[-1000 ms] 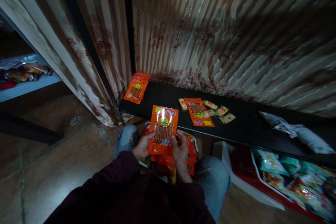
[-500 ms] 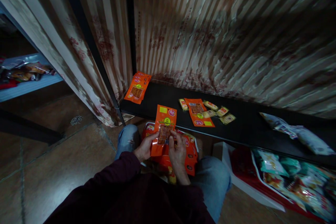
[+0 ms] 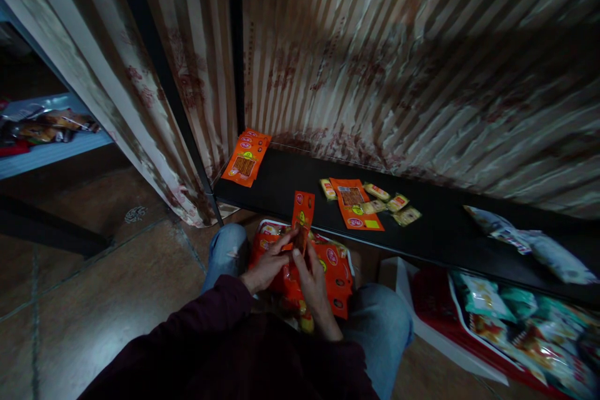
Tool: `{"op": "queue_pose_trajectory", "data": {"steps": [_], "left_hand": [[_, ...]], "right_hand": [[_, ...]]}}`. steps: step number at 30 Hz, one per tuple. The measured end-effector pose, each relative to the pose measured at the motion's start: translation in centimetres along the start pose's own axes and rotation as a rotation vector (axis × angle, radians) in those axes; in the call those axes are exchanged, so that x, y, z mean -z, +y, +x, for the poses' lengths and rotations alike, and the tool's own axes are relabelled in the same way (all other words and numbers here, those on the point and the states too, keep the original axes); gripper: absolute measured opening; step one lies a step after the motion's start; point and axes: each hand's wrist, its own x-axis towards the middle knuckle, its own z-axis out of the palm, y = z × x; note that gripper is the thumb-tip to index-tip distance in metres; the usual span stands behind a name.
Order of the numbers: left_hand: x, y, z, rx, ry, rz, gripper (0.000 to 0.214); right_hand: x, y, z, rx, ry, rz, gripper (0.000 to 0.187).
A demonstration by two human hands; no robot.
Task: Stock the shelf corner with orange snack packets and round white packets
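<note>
My left hand [image 3: 269,267] and my right hand [image 3: 310,276] together pinch an orange snack packet [image 3: 302,219], which stands upright and nearly edge-on above my lap. Under it, between my knees, lies a pile of orange packets [image 3: 328,265] of the same kind. On the low black shelf [image 3: 435,225] ahead lie another orange packet [image 3: 355,202] and several small yellow packets [image 3: 398,206]. A small stack of orange packets [image 3: 245,156] leans at the shelf's left end.
A striped, stained curtain [image 3: 398,62] hangs behind the shelf. A white-and-red box of mixed snack bags [image 3: 510,325] stands on the floor at my right. Pale bags [image 3: 539,240] lie on the shelf's right. A grey shelf with goods [image 3: 42,137] is far left.
The orange packet faced me flat a second ago; my hands have turned it so that it now shows nearly edge-on, and both hands have drawn closer together on it.
</note>
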Motion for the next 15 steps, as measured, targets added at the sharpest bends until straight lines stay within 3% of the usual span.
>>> {"op": "queue_pose_trajectory", "data": {"steps": [3, 6, 9, 15], "left_hand": [[0.4, -0.8, 0.4, -0.104, 0.01, 0.197, 0.05], [0.6, -1.2, 0.7, -0.163, 0.048, 0.39, 0.048], [0.6, -1.3, 0.7, -0.193, 0.123, 0.548, 0.047], [0.6, -1.7, 0.6, -0.24, 0.2, 0.658, 0.051]], "right_hand": [[0.1, 1.2, 0.0, -0.095, 0.041, 0.054, 0.052], [0.4, 2.9, -0.2, -0.171, 0.176, 0.02, 0.045], [0.9, 4.4, -0.2, -0.12, 0.269, -0.075, 0.037], [1.9, 5.2, 0.3, 0.01, 0.198, -0.084, 0.035]]}}
